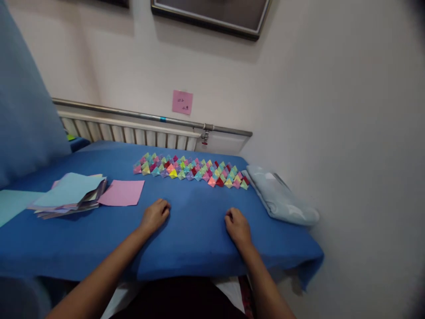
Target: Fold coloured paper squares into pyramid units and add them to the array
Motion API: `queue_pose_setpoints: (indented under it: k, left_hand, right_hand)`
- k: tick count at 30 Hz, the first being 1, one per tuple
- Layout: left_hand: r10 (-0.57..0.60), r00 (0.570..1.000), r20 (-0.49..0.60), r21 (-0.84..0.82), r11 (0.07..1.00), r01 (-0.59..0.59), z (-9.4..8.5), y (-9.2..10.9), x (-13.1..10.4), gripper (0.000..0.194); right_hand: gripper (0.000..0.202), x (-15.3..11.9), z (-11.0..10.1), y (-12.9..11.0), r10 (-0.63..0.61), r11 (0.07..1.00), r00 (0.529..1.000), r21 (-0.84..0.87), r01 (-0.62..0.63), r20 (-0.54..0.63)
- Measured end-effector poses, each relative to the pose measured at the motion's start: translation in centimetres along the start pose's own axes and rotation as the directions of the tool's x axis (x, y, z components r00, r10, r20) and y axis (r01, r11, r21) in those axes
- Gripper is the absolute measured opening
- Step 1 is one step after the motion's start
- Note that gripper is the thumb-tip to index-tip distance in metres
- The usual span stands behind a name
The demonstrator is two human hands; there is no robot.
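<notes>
Shows pale wall (299, 88) behind blue table (195, 239). Bears folded blanket (282, 199) at right, paper stack (68, 190) at left, pink sheet (122, 193) beside stack. Has left hand (155, 216) near sheet, right hand (239, 227) well apart, both resting, loosely closed, empty. Carries small folded papers (190, 176) in rows beyond hands.

Tablecloth (192, 226): blue cloth, matt, smooth. Left, stacked sheets (68, 190): paper, matt. Far, folded pieces (173, 174): paper, some with sheen. Far pipe (133, 114): metal, dull grey. Right, folded blanket (282, 199): cloth, soft, matt, lay.
</notes>
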State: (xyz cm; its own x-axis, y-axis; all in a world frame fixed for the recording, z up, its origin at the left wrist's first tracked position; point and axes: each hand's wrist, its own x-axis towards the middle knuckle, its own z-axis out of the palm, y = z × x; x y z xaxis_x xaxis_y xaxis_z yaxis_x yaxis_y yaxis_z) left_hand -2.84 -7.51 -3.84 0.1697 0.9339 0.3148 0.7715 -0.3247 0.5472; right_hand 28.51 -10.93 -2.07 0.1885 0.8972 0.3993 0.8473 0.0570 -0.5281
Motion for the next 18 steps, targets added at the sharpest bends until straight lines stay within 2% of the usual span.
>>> queue_pose_setpoints:
  k: [7,15,18]
  left_hand:
    - [0.008,1.0,0.01,-0.019,1.0,-0.007,0.0,-0.5,0.2,0.018]
    - [-0.01,1.0,0.017,-0.005,1.0,0.01,-0.8,0.7,-0.4,0.019]
    - [-0.018,0.999,0.038,0.042,0.999,0.017,-1.2,0.7,-0.9,0.018]
  right_hand:
    - [0.011,-0.3,0.5,1.1,-0.024,1.0,1.0,-0.012,0.024,0.019]
    - [0.012,-0.1,-0.8,-0.5,-0.045,0.999,0.996,0.018,0.044,0.073]
    - [0.019,0.5,-0.5,0.1,0.0,1.0,0.997,0.005,0.0,0.081]
